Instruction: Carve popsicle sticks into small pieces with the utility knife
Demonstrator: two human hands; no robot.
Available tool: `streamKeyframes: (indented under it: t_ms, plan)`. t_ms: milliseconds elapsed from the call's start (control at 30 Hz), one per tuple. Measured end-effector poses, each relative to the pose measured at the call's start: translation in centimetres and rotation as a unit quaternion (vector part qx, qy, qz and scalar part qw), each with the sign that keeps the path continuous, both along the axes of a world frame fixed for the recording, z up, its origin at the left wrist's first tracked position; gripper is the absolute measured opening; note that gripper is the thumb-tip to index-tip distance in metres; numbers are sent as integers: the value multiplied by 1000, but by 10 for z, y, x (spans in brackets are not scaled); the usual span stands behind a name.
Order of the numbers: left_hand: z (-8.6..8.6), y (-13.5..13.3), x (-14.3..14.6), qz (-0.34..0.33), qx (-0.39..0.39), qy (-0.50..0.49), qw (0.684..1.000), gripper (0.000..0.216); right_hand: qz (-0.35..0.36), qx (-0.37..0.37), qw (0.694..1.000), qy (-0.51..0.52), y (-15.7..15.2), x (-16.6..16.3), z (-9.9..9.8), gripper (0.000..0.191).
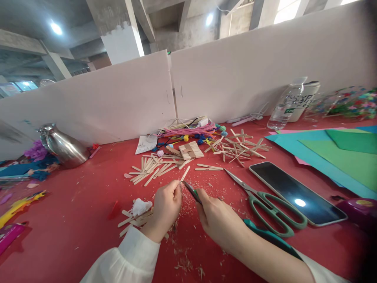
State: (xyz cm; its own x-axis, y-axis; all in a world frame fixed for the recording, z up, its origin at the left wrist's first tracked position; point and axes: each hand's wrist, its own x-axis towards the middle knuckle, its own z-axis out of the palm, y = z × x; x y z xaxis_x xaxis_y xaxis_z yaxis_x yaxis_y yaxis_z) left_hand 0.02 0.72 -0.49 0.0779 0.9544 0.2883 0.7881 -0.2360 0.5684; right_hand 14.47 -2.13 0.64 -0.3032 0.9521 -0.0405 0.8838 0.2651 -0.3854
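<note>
My left hand (166, 206) is closed around a wooden craft stick (185, 173), whose free end points up and away. A knife (191, 190) is gripped in my right hand (216, 218), its dark blade meeting the stick close to my left fingertips. Wood shavings (188, 212) lie scattered on the red table beneath both hands. Just beyond them is a loose pile of craft sticks (151, 169), beside a bundled stack of sticks (191, 150). More sticks (129, 222), with a crumpled white tissue (141, 207) on top, lie left of my left wrist.
Green-handled scissors (273, 212) and a phone (297, 192) lie to the right, near coloured paper (318, 149). Crossed sticks (235, 147), pink strands (188, 129) and a water bottle (287, 104) stand or lie farther back. A steel jug (63, 147) is at left before a white partition (118, 102).
</note>
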Motion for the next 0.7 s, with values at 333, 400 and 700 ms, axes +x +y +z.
streamKeyframes:
  t_ms: [333,400,700]
  plan:
    - [-2,0,1,-8,-18,-16,1000,28,21,36,993,-111,-4,-3,4,47]
    - [-2,0,2,-8,-19,-19,1000,28,22,44,991,-123,-6,-4,5,51]
    - [-1,1,-2,-19,-70,-126,989,31,7,44,996,-81,1,2,8,29]
